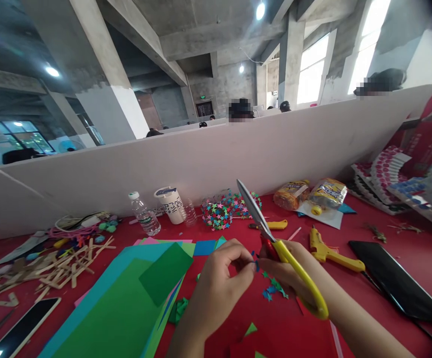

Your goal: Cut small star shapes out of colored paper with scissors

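Observation:
My left hand (227, 278) is closed in a pinch on a small blue paper piece (256, 265) above the red table. Scissors (252, 205) with yellow and red handles are held in my right hand (305, 266), their blades pointing up and away from the paper. The right fingertips come close to the blue piece; whether they touch it I cannot tell. Small green and blue paper stars (273, 289) lie just below my hands. Left of my left hand are stacked green and blue paper sheets (115, 298), with a crumpled green piece (179, 311) beside them.
Behind my hands stand a water bottle (144, 214), a white cup (170, 205) and star-covered bottles (217, 214). Rightward lie a yellow cutter (277, 225), a yellow glue gun (331, 251) and a black device (394, 278). Wooden sticks (72, 263) and a phone (25, 328) are left.

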Demonstrator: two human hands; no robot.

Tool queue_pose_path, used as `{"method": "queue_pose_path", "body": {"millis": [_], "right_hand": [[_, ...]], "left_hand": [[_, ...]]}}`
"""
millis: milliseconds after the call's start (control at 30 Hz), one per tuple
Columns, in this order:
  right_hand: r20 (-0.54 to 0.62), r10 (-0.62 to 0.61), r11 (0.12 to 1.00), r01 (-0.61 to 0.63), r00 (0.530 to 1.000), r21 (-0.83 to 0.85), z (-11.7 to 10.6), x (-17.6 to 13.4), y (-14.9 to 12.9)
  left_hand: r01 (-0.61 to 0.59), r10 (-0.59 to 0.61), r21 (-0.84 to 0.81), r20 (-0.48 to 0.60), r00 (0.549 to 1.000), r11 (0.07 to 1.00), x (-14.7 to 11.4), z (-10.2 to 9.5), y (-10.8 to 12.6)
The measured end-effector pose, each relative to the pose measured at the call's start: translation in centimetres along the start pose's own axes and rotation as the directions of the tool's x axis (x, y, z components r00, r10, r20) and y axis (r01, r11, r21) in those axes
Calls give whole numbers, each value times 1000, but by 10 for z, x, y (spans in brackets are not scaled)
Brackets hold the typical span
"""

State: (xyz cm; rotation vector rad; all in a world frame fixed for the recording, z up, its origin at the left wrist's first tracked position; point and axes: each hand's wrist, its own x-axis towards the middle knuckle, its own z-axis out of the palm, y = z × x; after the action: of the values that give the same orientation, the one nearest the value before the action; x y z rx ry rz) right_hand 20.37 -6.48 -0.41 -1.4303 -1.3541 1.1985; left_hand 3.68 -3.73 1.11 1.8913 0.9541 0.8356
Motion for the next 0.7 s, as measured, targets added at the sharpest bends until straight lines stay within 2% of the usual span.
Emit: {"method": "queue_pose_path", "body": {"millis": [200, 300, 367, 400, 467, 567, 600, 700], "right_hand": [[58, 6, 999, -4, 998, -36, -6, 4, 2], [52, 16, 989, -9, 999, -148, -17, 8, 8], [82, 48, 959, -22, 996, -284, -28, 15, 19], [114, 77, 928, -30, 990, -370, -34, 20, 27], [203, 168, 843, -34, 965, -536, -45, 31, 44], [264, 237, 706, 21, 935, -708, -51, 50, 69], [287, 278, 663, 33, 917, -748, -51, 55, 76], [340, 282, 593, 115, 897, -797, -47, 64, 87]], "left_hand": [[10, -10, 22, 5, 1000, 1000, 5, 5, -6], [43, -45, 51, 46, 998, 998, 9, -3, -15], [85, -97, 116, 105, 990, 990, 12, -13, -26], [124, -151, 175, 149, 977, 977, 14, -18, -33], [231, -300, 364, 146, 943, 902, 19, -28, -52], [304, -412, 448, 166, 896, 841, 25, -39, -84], [330, -462, 472, 195, 865, 817, 27, -41, -94], [374, -556, 515, 259, 790, 771, 30, -44, -116]]}}
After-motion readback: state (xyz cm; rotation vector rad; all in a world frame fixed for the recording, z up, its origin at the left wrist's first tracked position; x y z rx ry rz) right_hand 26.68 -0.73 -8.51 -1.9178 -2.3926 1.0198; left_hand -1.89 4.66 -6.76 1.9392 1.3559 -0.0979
